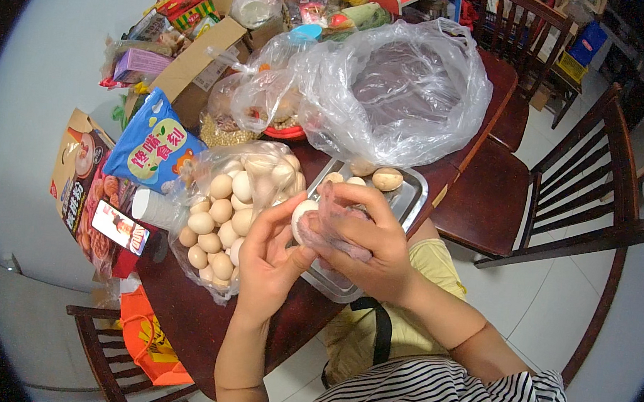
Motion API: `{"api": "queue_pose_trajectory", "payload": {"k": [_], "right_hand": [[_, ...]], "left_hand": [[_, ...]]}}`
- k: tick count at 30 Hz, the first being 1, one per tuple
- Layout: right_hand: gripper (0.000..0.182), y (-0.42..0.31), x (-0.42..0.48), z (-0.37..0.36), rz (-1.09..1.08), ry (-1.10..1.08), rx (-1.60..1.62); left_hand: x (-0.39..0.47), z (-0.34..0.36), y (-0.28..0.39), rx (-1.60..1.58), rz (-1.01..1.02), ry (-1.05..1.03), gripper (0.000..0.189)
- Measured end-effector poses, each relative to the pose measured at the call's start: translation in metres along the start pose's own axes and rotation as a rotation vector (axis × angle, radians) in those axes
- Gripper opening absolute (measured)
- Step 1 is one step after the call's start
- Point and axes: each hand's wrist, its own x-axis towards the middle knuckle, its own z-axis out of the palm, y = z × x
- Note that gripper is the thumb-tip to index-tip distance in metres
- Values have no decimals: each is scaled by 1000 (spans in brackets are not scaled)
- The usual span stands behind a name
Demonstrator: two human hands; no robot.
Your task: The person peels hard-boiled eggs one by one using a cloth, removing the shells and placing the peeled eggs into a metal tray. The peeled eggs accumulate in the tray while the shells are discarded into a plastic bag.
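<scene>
A pale egg [301, 221] is between my two hands, above the near left part of a metal tray [418, 196]. My left hand [271, 254] holds the egg at its left side with thumb and fingers. My right hand [373, 238] grips a crumpled pinkish cloth [334, 225] and presses it against the egg's right side. Behind my hands, several eggs, one of them a dirty brown egg [387, 179], lie in the tray. To the left, a clear plastic bag [180, 257] full of white and light brown eggs [220, 211] rests on the table.
A large clear plastic bag [391, 85] stands behind the tray. Left of the eggs are a blue snack bag [156, 144], a white cup-like item [155, 207] and a lit phone [120, 227]. A cardboard box [196, 61] stands farther back. Wooden chairs [473, 198] flank the dark table [187, 327].
</scene>
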Motion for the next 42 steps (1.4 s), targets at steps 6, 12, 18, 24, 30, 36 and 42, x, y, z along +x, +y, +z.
{"api": "queue_pose_trajectory", "payload": {"k": [6,12,18,24,30,36,42], "right_hand": [[28,4,13,0,295,-1,249],[25,4,-11,11,222,42,99],[24,6,-12,7,-159,-16,-213],[25,-11,21,-7,-31,-152,-238],[24,9,17,3,325,-35,317],[26,3,-4,14,370,107,385],[34,8,-9,6,51,1,36]], "left_hand": [[-3,1,7,169,-18,28,56],[-2,-3,10,16,-13,114,48],[-3,-6,11,-10,-91,85,42],[-4,-6,16,219,-155,-35,38],[-2,-5,7,46,-67,35,41],[0,-1,7,-117,-114,85,46],[-1,-3,4,-142,-103,64,44]]}}
